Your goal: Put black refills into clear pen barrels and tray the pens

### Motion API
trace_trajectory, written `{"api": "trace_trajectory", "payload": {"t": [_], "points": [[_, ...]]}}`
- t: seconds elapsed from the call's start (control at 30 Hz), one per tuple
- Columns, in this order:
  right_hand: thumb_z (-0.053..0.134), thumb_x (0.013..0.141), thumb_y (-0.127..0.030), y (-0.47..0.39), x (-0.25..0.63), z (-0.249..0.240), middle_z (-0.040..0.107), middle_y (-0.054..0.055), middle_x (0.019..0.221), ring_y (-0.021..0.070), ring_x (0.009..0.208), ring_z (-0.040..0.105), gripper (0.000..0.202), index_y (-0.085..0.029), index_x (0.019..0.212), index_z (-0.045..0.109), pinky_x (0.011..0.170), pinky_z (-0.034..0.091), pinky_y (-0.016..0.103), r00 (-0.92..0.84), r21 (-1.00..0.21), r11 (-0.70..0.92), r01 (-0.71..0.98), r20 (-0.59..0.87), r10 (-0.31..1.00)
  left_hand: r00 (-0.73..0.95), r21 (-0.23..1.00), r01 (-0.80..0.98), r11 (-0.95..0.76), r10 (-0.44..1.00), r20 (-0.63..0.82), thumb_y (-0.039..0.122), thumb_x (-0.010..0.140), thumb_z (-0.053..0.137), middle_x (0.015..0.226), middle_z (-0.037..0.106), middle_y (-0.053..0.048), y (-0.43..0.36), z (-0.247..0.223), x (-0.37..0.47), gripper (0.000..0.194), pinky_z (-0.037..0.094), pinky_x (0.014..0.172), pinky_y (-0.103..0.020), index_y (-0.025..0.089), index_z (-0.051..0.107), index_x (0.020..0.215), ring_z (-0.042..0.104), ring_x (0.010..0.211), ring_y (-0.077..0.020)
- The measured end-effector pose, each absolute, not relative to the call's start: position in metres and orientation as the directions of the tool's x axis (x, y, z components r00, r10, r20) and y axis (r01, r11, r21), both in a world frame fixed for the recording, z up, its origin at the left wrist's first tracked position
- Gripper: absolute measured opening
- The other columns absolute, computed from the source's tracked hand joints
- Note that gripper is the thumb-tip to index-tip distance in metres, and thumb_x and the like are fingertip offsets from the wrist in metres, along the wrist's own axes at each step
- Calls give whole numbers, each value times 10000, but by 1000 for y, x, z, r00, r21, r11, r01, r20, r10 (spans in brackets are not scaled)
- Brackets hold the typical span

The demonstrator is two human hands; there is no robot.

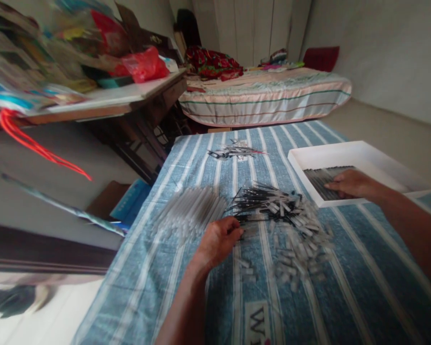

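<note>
The left hand (221, 238) is hovering or resting low over the striped cloth (215, 306), between the pale tubes (194, 211) and the black rods (256, 199); its fingers are curling toward the thumb near the ends of a few dark pieces, but blur is keeping me from telling whether they are pinching 1. The right hand (346, 184) is reaching into the white box (366, 149), its fingers lying close together and touching the row of slim dark sticks (319, 179) along the box's near left part; I cannot tell whether they are gripping any. The pale tubes are lying side by side left of the black rods. Small clear caps (301, 251) are spreading loosely to the right of and nearer than the black rods, with a few sitting apart toward the left hand. 1 smaller bunch of thin pieces (237, 151) is lying farther up the cloth.
</note>
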State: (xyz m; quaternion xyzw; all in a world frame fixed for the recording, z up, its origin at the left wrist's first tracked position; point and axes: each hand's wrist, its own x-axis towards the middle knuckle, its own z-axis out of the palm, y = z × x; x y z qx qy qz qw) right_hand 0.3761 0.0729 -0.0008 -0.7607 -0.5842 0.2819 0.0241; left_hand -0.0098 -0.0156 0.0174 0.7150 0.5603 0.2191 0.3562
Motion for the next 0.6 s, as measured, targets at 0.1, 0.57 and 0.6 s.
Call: {"api": "trace_trajectory", "payload": {"t": [0.1, 0.57, 0.6], "points": [[486, 840, -397, 72, 379, 2, 620, 131, 519, 66, 376, 502, 442, -57, 586, 612, 455, 315, 249, 187, -328, -320, 889, -379, 906, 258, 673, 721, -167, 965, -38, 240, 745, 538, 574, 589, 19, -14, 19, -16, 135, 339, 540, -212, 194, 634, 662, 522, 547, -127], [512, 824, -338, -10, 225, 8, 612, -15, 568, 124, 537, 551, 244, -199, 670, 640, 517, 337, 223, -385, -541, 347, 766, 47, 922, 54, 215, 976, -48, 998, -23, 216, 811, 460, 794, 673, -48, -7, 16, -32, 188, 358, 638, -247, 201, 643, 770, 613, 760, -186], [512, 824, -310, -15, 209, 6, 624, -15, 575, 123, 544, 561, 227, -203, 670, 641, 522, 332, 221, -455, -511, 401, 760, 21, 890, 55, 175, 983, -50, 998, -24, 214, 815, 453, 814, 670, -55, -7, 15, -30, 192, 359, 636, -249, 197, 639, 771, 615, 770, -189]]}}
